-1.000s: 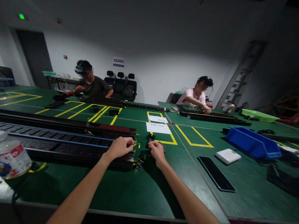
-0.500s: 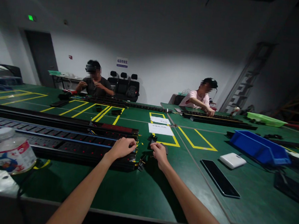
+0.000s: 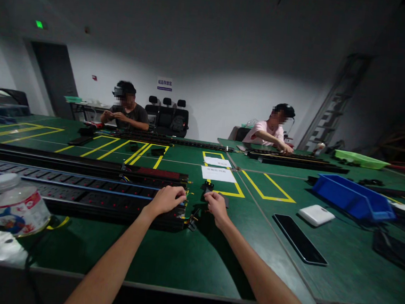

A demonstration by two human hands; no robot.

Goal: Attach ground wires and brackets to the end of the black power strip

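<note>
Long black strips (image 3: 106, 203) with red dots lie side by side at the left, wires sticking out at their right ends. My left hand (image 3: 167, 199) rests over the right end of these strips, fingers bent together; what they pinch is hidden. Just right of the strip ends is my right hand (image 3: 216, 205), its thumb and forefinger pinched on something too small to make out. Small black parts (image 3: 207, 186) lie right behind it. A dark connector piece with wires (image 3: 193, 220) sits on the green table between my hands, nearer to me.
Clear plastic jar (image 3: 22, 209) at the left front; phone (image 3: 300, 238), white box (image 3: 316, 215) and blue bin (image 3: 352, 198) at the right. Paper sheets (image 3: 218, 174) lie ahead. Two people work across the green table (image 3: 250, 251); another sits far left.
My hands have hardly moved. Across the table, the left person's hands have come together, and the right person's hands are now closer together over the black strips.
</note>
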